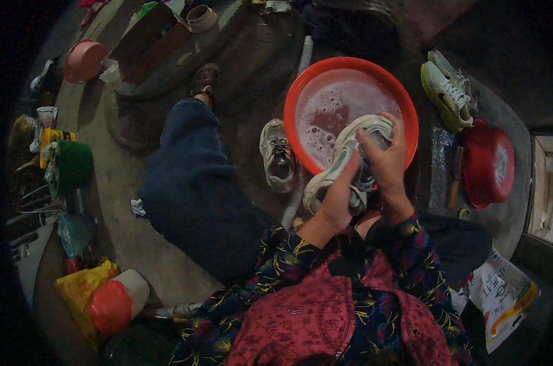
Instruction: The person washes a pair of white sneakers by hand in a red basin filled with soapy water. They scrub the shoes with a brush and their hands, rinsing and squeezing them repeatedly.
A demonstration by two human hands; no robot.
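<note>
A pale sneaker (pixel 343 158) is held between my two hands, over the near rim of a red plastic basin (pixel 351 64). My left hand (pixel 338 196) grips it by the near end, and my right hand (pixel 388 160) closes on its far right side, with fingers by the shoe's opening. Soapy water (pixel 329 114) with foam and bubbles fills the basin. A second sneaker (pixel 277 155), grey and white, lies on the floor against the basin's left side. A ribbed hose (pixel 305 57) passes under or beside the basin.
White-and-yellow sneakers (pixel 446 94) stand at the right, beyond an upturned red basin (pixel 489 162). A printed plastic bag (pixel 501 293) lies lower right. At left are a pink basin (pixel 84 61), a green bucket (pixel 75 168) and a yellow bag (pixel 75 286).
</note>
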